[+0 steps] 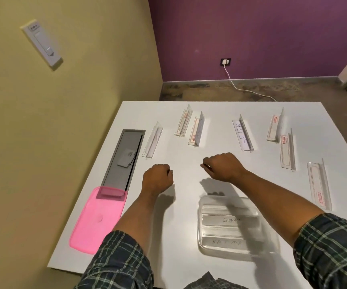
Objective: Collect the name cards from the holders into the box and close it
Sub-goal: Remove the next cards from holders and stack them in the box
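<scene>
A clear plastic box [207,246] sits open at the near right of the white table [178,257], with name cards [229,220] lying inside. Its pink lid [97,222] lies at the near left. Several clear acrylic holders stand across the far half; one [242,133] shows a handwritten card, another [196,130] a faint card. My left hand [158,178] hovers mid-table with fingers curled and nothing visible in it. My right hand [223,166] hangs beyond the box, fingers curled downward, apparently holding nothing.
A grey recessed cable tray [126,155] runs along the table's left side, the pink lid overlapping its near end. More holders [287,151] [319,184] stand near the right edge. A yellow wall is at the left, and a white cable crosses the floor beyond.
</scene>
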Motion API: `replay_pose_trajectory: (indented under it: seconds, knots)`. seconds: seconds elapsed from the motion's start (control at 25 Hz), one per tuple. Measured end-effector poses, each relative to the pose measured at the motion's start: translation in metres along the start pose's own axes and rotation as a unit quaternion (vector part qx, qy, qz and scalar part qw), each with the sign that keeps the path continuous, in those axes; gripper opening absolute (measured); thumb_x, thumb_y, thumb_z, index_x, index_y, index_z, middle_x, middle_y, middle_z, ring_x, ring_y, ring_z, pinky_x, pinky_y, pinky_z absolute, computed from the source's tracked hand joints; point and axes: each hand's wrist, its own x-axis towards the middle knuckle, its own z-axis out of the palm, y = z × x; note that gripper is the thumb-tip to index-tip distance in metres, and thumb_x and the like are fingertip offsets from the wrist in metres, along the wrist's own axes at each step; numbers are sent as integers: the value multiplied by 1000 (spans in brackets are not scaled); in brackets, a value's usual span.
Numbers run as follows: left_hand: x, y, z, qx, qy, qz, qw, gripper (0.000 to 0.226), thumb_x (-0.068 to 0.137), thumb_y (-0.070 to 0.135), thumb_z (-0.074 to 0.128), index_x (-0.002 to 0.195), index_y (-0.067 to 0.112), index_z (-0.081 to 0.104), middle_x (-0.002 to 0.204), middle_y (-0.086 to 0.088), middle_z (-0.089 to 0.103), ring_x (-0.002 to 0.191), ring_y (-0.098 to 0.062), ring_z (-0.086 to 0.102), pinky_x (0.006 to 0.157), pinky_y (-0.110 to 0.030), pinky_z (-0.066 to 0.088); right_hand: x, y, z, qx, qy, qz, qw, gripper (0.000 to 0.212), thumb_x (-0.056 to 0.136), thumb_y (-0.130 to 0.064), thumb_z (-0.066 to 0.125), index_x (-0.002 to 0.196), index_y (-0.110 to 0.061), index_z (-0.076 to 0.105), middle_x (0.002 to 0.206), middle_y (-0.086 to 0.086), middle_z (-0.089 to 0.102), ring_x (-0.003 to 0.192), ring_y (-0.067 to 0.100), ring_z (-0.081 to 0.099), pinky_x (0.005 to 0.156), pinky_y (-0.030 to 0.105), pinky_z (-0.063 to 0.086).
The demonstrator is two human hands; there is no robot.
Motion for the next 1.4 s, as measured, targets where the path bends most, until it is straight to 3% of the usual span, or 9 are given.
replay_pose_trajectory:
  seconds: [0.08, 0.2, 0.4, 0.8, 0.88, 1.0, 1.08, 1.28, 1.4]
  knots:
    - [14, -22, -4, -14, 11, -31, 999, 26, 91, 29, 48, 74, 13, 59, 70, -1, 63, 69, -26, 60, 58, -30, 45, 35, -11, 0, 19, -19, 22, 999, 21, 101, -31, 41, 107, -19, 56, 85, 3, 72, 73, 32, 66, 59, 31, 41]
    - [35, -52, -3, -67, 29, -84, 994, 19, 90, 28, 50, 83, 16, 63, 83, -1, 69, 80, -26, 64, 68, -33, 52, 87, -27, 4, 56, -74, 52, 994, 31, 99, -26, 42, 129, -20, 47, 109, 3, 71, 92, 31, 67, 72, 36, 52]
    - [67, -87, 7, -156, 37, -152, 975, 37, 93, 27, 57, 128, 18, 61, 124, -2, 67, 111, -24, 64, 91, -38, 53, 150, -50, 24, 162, -142, 71, 974, 54, 102, -30, 41, 154, -26, 28, 154, 1, 43, 136, 28, 45, 103, 44, 44]
    - [121, -118, 44, -274, 28, -219, 936, 50, 99, 23, 57, 145, 6, 47, 139, -13, 59, 127, -29, 57, 105, -39, 47, 218, -104, 95, 295, -208, 66, 930, 71, 99, -30, 47, 159, -29, 10, 161, 1, 30, 142, 30, 37, 112, 43, 35]
    - [130, -121, 51, -291, 39, -242, 925, 45, 99, 20, 55, 141, 4, 52, 132, -14, 63, 122, -29, 60, 103, -38, 48, 225, -110, 102, 284, -207, 54, 935, 70, 98, -29, 48, 159, -29, 12, 156, 3, 40, 137, 31, 43, 109, 44, 38]
    - [138, -118, 58, -303, 59, -264, 914, 23, 98, 12, 53, 111, 5, 70, 103, -11, 72, 90, -25, 64, 75, -27, 47, 228, -116, 113, 286, -213, 41, 933, 70, 96, -26, 48, 158, -29, 14, 151, 3, 47, 136, 28, 44, 108, 44, 39]
    - [141, -118, 61, -318, 70, -269, 906, 18, 96, 12, 53, 95, 8, 70, 88, -7, 70, 80, -23, 64, 66, -25, 45, 228, -117, 119, 295, -220, 38, 929, 72, 95, -26, 48, 158, -32, 13, 154, 1, 43, 139, 26, 41, 109, 44, 38]
    - [148, -117, 58, -337, 85, -283, 894, 18, 94, 7, 52, 90, 8, 69, 87, -6, 71, 79, -22, 66, 65, -26, 51, 225, -110, 124, 291, -231, 25, 928, 73, 96, -28, 46, 158, -34, 8, 161, -3, 31, 144, 24, 34, 112, 43, 34]
    - [145, -114, 53, -402, 100, -312, 855, 17, 91, 7, 54, 83, 17, 65, 81, -2, 73, 76, -22, 71, 69, -40, 62, 215, -105, 117, 290, -218, 35, 931, 75, 97, -28, 48, 159, -31, 5, 160, 2, 33, 140, 31, 40, 111, 43, 37]
